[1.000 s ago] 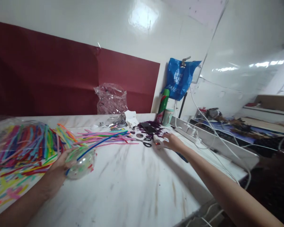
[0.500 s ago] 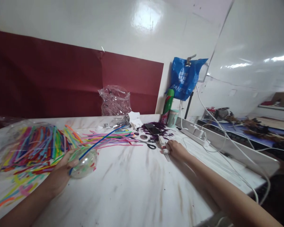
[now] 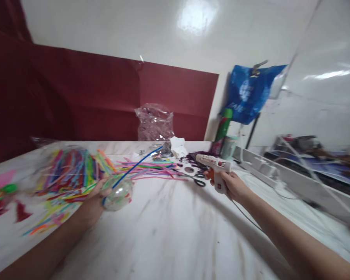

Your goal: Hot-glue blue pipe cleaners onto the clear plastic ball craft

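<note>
My left hand (image 3: 97, 200) is closed around a clear ball (image 3: 120, 197) with green and red bits on it. A blue pipe cleaner (image 3: 137, 165) slants up to the right from the same hand. My right hand (image 3: 227, 182) grips a white glue gun (image 3: 220, 171) by its handle, raised above the table, nozzle pointing left. Its cord trails down along my forearm. Black-handled scissors (image 3: 199, 181) lie just left of the glue gun. Loose pink and mixed pipe cleaners (image 3: 151, 171) are spread behind the ball.
A large bundle of coloured pipe cleaners (image 3: 70, 171) in clear plastic lies at the left, with scraps before it. At the back stand a crumpled plastic bag (image 3: 155, 122), a green spray can (image 3: 224, 126) and a pale cup (image 3: 229, 147). A power strip (image 3: 265, 167) runs along the right edge.
My right hand has lifted the glue gun off the table and turned it nozzle-left. The left hand still holds the ball and blue pipe cleaner. The view has swung left.
</note>
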Motion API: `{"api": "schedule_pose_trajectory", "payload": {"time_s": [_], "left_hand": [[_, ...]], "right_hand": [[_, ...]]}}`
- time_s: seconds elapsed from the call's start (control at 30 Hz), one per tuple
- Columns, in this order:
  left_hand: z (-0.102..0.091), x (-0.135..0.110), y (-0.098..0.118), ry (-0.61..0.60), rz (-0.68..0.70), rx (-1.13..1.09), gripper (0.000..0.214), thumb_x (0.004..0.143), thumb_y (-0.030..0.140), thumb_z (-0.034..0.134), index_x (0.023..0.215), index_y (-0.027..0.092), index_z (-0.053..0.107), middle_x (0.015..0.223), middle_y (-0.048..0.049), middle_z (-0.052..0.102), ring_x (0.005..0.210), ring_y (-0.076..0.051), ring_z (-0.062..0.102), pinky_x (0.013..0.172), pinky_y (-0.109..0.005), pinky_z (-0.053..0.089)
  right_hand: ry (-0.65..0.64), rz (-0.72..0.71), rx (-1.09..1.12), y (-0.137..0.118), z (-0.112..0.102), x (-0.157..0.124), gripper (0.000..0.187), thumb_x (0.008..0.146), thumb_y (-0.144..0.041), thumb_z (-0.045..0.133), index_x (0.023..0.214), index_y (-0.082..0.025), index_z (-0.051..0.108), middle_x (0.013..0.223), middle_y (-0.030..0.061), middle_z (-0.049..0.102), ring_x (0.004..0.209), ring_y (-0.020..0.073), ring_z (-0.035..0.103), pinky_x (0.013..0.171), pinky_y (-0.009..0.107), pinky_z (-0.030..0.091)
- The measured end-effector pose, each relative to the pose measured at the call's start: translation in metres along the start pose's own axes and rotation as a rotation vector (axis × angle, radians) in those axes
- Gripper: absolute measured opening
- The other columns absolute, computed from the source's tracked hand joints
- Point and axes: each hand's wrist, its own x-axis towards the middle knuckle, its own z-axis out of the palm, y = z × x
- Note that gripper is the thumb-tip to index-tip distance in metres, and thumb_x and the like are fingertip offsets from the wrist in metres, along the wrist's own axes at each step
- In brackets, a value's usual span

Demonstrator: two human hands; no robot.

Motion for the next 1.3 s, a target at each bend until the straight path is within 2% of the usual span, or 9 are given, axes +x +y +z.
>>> {"api": "schedule_pose_trajectory", "payload": {"time_s": [0.1, 0.2, 0.3, 0.4, 0.57, 0.8, 1.0, 1.13, 1.3], "left_hand": [[0.001, -0.003, -0.002, 0.008, 0.063, -0.046, 0.072, 0.052, 0.03, 0.076, 0.119, 0.019, 0.054, 0.102, -0.0074, 0.072, 0.09, -0.025, 0.068, 0.073, -0.032, 0.054], [-0.003, -0.004, -0.005, -0.031, 0.072, -0.091, 0.069, 0.053, 0.028, 0.073, 0.119, 0.02, 0.055, 0.106, -0.0083, 0.07, 0.096, -0.026, 0.066, 0.077, -0.032, 0.052], [-0.008, -0.004, -0.01, -0.054, 0.072, -0.114, 0.067, 0.056, 0.028, 0.073, 0.121, 0.021, 0.054, 0.106, -0.0085, 0.07, 0.097, -0.026, 0.066, 0.078, -0.032, 0.051], [-0.012, -0.003, -0.014, -0.103, 0.074, -0.136, 0.066, 0.06, 0.029, 0.072, 0.123, 0.021, 0.053, 0.109, -0.0092, 0.069, 0.097, -0.026, 0.065, 0.08, -0.034, 0.05], [-0.013, 0.001, -0.017, -0.162, 0.08, -0.154, 0.069, 0.061, 0.029, 0.075, 0.125, 0.021, 0.051, 0.112, -0.011, 0.067, 0.099, -0.027, 0.064, 0.086, -0.038, 0.048], [-0.008, 0.002, -0.015, -0.138, 0.073, -0.126, 0.076, 0.058, 0.027, 0.075, 0.128, 0.021, 0.047, 0.114, -0.0116, 0.065, 0.1, -0.029, 0.063, 0.084, -0.038, 0.048], [-0.006, -0.001, -0.015, -0.092, 0.034, -0.075, 0.076, 0.057, 0.025, 0.072, 0.128, 0.022, 0.045, 0.115, -0.0109, 0.064, 0.096, -0.027, 0.063, 0.077, -0.034, 0.048], [-0.004, -0.003, -0.013, -0.089, 0.024, -0.061, 0.076, 0.058, 0.023, 0.071, 0.129, 0.022, 0.044, 0.113, -0.0104, 0.065, 0.094, -0.026, 0.064, 0.075, -0.033, 0.048], [-0.004, -0.003, -0.013, -0.09, 0.039, -0.055, 0.077, 0.058, 0.022, 0.07, 0.13, 0.022, 0.044, 0.115, -0.0099, 0.064, 0.099, -0.027, 0.063, 0.081, -0.034, 0.047]], "right_hand": [[-0.247, -0.019, 0.089, -0.032, 0.048, -0.015, 0.031, 0.082, -0.036, 0.046, 0.089, -0.014, 0.066, 0.087, 0.011, 0.07, 0.067, 0.0192, 0.063, 0.059, 0.03, 0.051], [-0.391, -0.064, 0.045, -0.063, 0.095, -0.029, 0.032, 0.079, -0.041, 0.051, 0.087, -0.016, 0.068, 0.078, 0.0073, 0.069, 0.064, 0.019, 0.061, 0.054, 0.028, 0.049], [-0.488, -0.143, 0.033, -0.084, 0.133, -0.04, 0.031, 0.076, -0.043, 0.052, 0.084, -0.018, 0.069, 0.076, 0.0058, 0.068, 0.064, 0.0182, 0.061, 0.058, 0.029, 0.05], [-0.5, -0.136, 0.044, -0.088, 0.155, -0.045, 0.033, 0.074, -0.046, 0.05, 0.081, -0.018, 0.068, 0.075, 0.0054, 0.067, 0.065, 0.0184, 0.06, 0.057, 0.028, 0.049], [-0.476, 0.05, 0.044, -0.075, 0.164, -0.045, 0.045, 0.075, -0.054, 0.046, 0.084, -0.016, 0.067, 0.074, 0.0068, 0.065, 0.063, 0.0191, 0.058, 0.052, 0.029, 0.045], [-0.46, 0.019, 0.027, -0.057, 0.168, -0.047, 0.046, 0.077, -0.055, 0.047, 0.085, -0.015, 0.068, 0.074, 0.0081, 0.065, 0.068, 0.0224, 0.061, 0.059, 0.032, 0.046], [-0.46, -0.08, 0.001, -0.057, 0.168, -0.046, 0.04, 0.081, -0.05, 0.046, 0.085, -0.016, 0.068, 0.082, 0.0098, 0.068, 0.076, 0.0243, 0.063, 0.068, 0.034, 0.049], [-0.447, -0.125, -0.002, -0.061, 0.167, -0.047, 0.037, 0.079, -0.048, 0.047, 0.079, -0.018, 0.067, 0.072, 0.0063, 0.065, 0.067, 0.0217, 0.061, 0.059, 0.03, 0.047], [-0.426, -0.029, -0.037, -0.064, 0.168, -0.048, 0.043, 0.075, -0.053, 0.046, 0.079, -0.016, 0.068, 0.067, 0.0062, 0.062, 0.058, 0.0193, 0.055, 0.047, 0.028, 0.041]]}}
